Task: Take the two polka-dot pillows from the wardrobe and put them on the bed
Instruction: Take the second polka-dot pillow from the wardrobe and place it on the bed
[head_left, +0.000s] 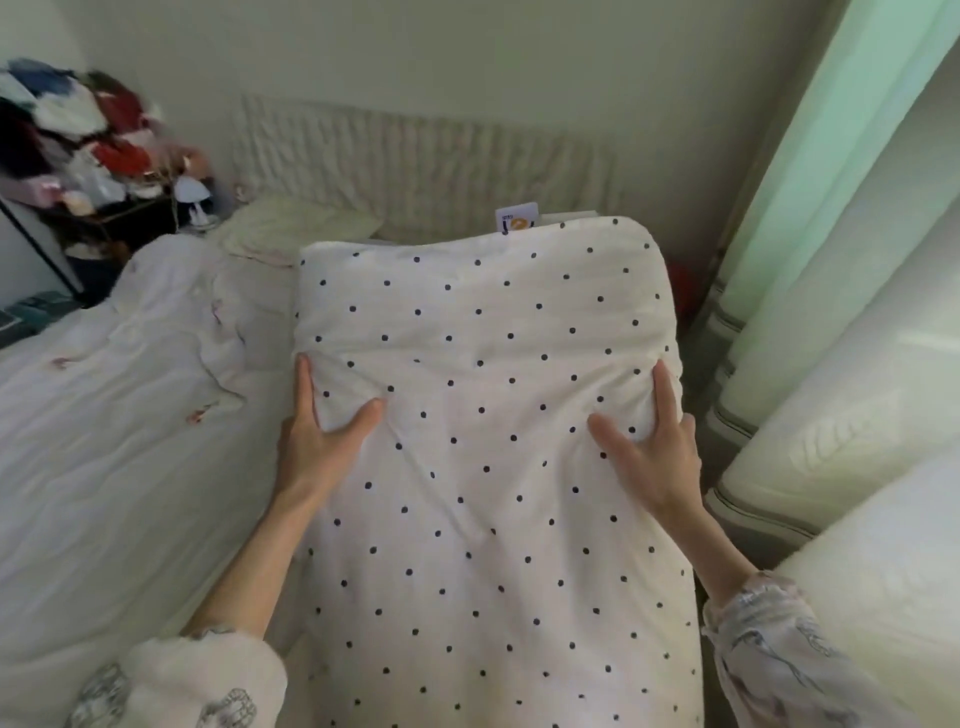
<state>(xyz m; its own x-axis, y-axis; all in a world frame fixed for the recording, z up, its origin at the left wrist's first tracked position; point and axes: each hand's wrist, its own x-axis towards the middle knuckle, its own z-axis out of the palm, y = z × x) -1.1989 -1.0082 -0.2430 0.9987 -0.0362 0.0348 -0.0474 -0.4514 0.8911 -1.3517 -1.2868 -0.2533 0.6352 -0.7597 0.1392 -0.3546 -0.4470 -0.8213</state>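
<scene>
Fingers of both hands pinched the polka-dot pillow at its sides; its far end could slump off the bed.

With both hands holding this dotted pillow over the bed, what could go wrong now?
The white polka-dot pillow is held near the bed's right edge; released there, it may slip into the gap beside the pale green curtain. The left hand and right hand only pinch loose cover fabric, so the grip might slide.

both hands on polka-dot pillow over bed
</scene>
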